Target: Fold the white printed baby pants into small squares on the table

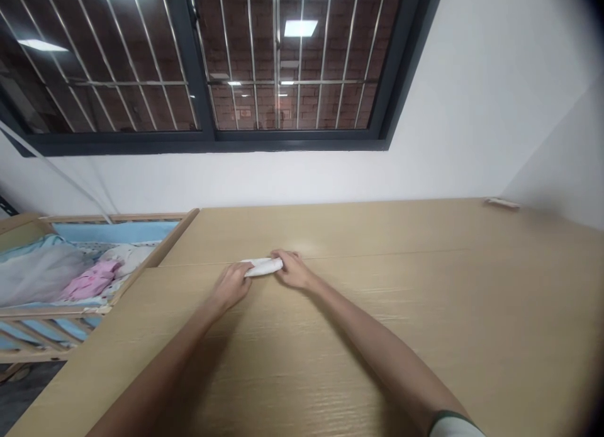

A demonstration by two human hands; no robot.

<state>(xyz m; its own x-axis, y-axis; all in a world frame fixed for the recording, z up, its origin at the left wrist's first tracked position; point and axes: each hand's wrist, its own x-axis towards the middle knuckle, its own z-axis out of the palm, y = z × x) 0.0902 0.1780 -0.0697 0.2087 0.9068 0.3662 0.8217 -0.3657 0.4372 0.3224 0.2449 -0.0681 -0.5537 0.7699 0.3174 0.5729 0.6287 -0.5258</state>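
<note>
Left: crib (175,239). Then left hand (232,286), angled far and right, clamped on one end of a white bundle (262,267), on or just above a table (401,292). Right hand (293,271), angled far and left, clamped on the other. Step, apparently: two-handed handling; next move calls for even grips.

One camera is sitting on the person's head, looking from above the near part of the table (453,311). It is facing forward and down, seeing the left hand (232,285) and right hand (291,270) over the table from nearby. It is also catching the window (194,66) beyond the table and the crib (51,312) at its left.
</note>
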